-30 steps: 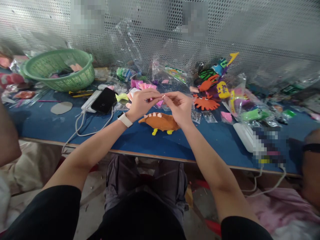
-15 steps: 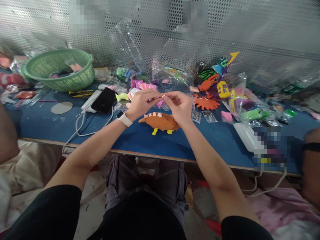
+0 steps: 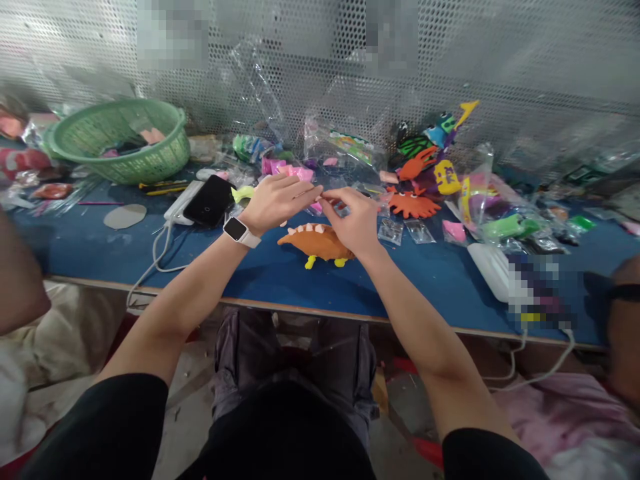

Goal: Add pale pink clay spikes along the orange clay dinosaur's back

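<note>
Two hands (image 3: pixel 277 202) (image 3: pixel 359 223) above brown figure (image 3: pixel 315 244); packet label (image 3: pixel 351 147) beyond, illegible.

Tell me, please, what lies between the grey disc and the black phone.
In the head view, a white device lies there, nearer the black phone than the grey disc.

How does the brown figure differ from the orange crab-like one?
The brown figure has yellow feet; the orange crab-like figure has a fringe of orange points. The brown figure carries a row of pale bumps, while the orange crab-like figure shows none. The right hand partly hides the brown figure; the orange crab-like figure lies farther back. Both are on the blue table.
</note>
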`<state>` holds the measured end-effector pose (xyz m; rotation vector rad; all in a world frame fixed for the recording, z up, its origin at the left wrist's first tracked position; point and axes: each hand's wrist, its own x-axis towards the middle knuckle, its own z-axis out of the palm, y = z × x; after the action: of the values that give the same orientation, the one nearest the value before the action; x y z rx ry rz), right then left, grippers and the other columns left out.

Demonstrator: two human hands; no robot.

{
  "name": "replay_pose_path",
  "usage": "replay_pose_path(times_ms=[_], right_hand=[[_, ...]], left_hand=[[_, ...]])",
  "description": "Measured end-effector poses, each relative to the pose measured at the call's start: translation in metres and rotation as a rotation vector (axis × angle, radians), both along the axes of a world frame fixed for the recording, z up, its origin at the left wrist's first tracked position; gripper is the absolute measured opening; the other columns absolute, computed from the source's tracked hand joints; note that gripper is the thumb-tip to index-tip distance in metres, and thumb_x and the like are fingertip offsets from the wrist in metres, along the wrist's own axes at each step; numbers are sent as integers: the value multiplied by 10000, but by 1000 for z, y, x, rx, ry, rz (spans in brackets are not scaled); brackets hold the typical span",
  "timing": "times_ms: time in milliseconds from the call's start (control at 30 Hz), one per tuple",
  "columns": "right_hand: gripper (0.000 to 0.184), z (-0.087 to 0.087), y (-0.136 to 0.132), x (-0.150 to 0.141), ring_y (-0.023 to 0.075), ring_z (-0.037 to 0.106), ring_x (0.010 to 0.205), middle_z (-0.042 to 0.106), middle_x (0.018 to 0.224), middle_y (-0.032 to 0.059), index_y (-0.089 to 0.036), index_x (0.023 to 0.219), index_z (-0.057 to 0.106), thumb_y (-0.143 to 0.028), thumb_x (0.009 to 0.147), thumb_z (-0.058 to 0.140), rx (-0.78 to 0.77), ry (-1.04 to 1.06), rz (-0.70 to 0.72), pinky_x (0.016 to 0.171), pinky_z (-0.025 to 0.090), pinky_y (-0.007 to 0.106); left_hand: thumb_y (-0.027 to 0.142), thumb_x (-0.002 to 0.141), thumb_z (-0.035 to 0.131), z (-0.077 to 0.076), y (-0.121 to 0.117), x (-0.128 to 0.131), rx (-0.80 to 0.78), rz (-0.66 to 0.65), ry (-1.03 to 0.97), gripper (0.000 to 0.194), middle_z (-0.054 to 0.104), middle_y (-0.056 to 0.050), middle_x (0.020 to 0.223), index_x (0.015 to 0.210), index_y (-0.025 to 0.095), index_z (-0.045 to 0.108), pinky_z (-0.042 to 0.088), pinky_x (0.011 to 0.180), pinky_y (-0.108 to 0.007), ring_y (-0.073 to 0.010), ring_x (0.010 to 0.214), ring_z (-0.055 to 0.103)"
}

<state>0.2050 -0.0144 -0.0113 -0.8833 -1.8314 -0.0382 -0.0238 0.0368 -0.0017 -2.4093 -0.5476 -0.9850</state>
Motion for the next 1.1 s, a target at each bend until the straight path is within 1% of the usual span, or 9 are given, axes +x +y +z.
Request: replay_pose_path(times_ms=[367, 433, 533, 633, 700, 767, 833, 900, 1100], right_hand=[[135, 1, -2, 0, 187, 757, 797, 828, 931, 23, -256, 1044, 811, -355, 1069, 723, -5, -2, 6, 837, 645, 372], [138, 3, -3, -1, 187, 763, 807, 839, 950, 22, -257, 1045, 815, -354, 1066, 718, -26, 36, 13, 827, 645, 368], [151, 5, -4, -1, 187, 768, 817, 850, 979, 13, -269, 1034, 813, -370, 1066, 706, -41, 117, 2, 794, 642, 361], [181, 6, -3, 0, 190, 762, 803, 843, 954, 7, -279, 1006, 802, -400, 1075, 686, -14, 124, -37, 789, 642, 368], [191, 6, -2, 1, 193, 759, 796, 836, 939, 7, -279, 1001, 793, -404, 1084, 674, 9, 97, -60, 801, 646, 376], [181, 5, -1, 2, 194, 756, 791, 830, 934, 9, -277, 1008, 784, -389, 1090, 667, 32, 71, -76, 810, 645, 382], [162, 5, -1, 3, 195, 759, 797, 828, 947, 12, -276, 1021, 777, -367, 1094, 665, 50, 46, -88, 814, 639, 382], [147, 4, -1, 3, 196, 764, 810, 828, 963, 18, -275, 1027, 775, -345, 1094, 664, 59, 24, -99, 810, 631, 378], [124, 3, 0, 3, 200, 760, 826, 826, 973, 31, -264, 1043, 780, -300, 1083, 668, 42, -6, -117, 830, 627, 377]], left_hand=[[389, 1145, 571, 0, -1, 4, -141, -4, -84, 304, 870, -88, 1123, 1265, 258, 818, 613, 805, -405, -237, 1006, 822], [476, 1095, 670, -4, 1, 8, -302, -53, -238, 307, 873, -88, 1084, 1193, 245, 847, 627, 819, -390, -229, 982, 821], [595, 970, 816, -12, 9, 16, -714, -207, -528, 440, 863, -81, 986, 1187, 213, 842, 630, 728, -315, -178, 835, 793], [619, 939, 828, -19, 18, 20, -994, -323, -652, 527, 854, -91, 1016, 1252, 196, 803, 616, 648, -282, -148, 763, 763], [571, 965, 805, -19, 22, 16, -899, -240, -609, 457, 844, -84, 1036, 1252, 215, 791, 648, 702, -330, -169, 806, 777], [493, 1004, 769, -15, 22, 9, -694, -103, -511, 301, 828, -61, 1031, 1191, 259, 799, 674, 888, -462, -224, 948, 800], [415, 1042, 716, -8, 19, 3, -528, -21, -432, 165, 818, -51, 1046, 1104, 292, 806, 577, 1114, -636, -290, 1145, 778], [348, 1074, 649, -3, 14, -1, -364, 38, -353, 160, 812, -57, 1089, 1115, 301, 795, 463, 1201, -731, -327, 1248, 740], [287, 1100, 577, -3, 2, 7, -227, 104, -155, 221, 813, -46, 1121, 1223, 340, 753, 431, 1194, -767, -336, 1316, 702]])
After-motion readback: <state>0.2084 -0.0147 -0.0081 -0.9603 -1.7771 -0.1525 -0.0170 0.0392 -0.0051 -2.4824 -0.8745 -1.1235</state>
